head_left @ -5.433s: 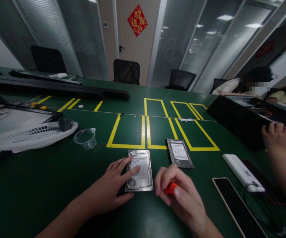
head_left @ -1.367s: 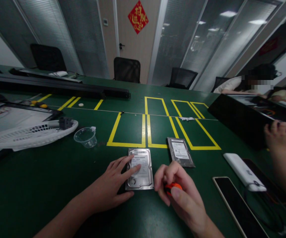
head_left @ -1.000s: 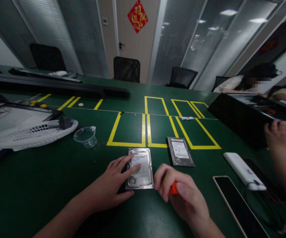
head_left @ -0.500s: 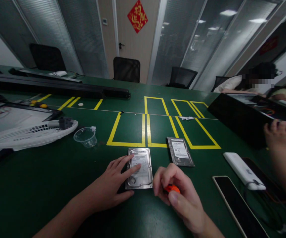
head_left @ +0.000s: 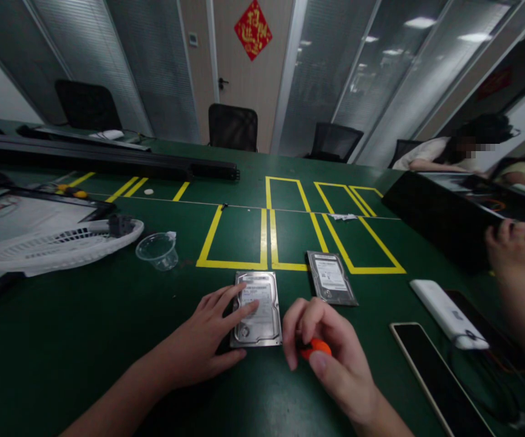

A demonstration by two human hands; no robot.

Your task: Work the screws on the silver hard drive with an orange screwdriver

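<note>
The hard drive (head_left: 262,318) lies flat on the green counter (head_left: 107,340), label up, close in front of the person and just short of the yellow tape boxes (head_left: 232,266). Its metal cover is on and shut. No loose screws show beside it, so by the look of it nothing has been taken off the drive yet; whether any screw is already loosened is too small to tell.

The left hand (head_left: 203,343) rests on the drive's left half. Its grip is open, the fingers spread flat over the cover and label and the thumb down on the counter by the near edge, pressing rather than clasping.

The right hand (head_left: 335,364) sits just beside the drive's near right corner. Its grip is closed around an orange tool (head_left: 315,348), of which only the handle shows. The tip is hidden under the fingers, so I cannot tell whether it touches the drive.

A second hard drive (head_left: 331,277) lies apart to the right. Further right are a white power bank (head_left: 447,314) and a phone (head_left: 430,376). To the left stand a clear cup (head_left: 157,251) and a white basket (head_left: 57,246). Another person's hand (head_left: 517,247) rests at the far right edge.
</note>
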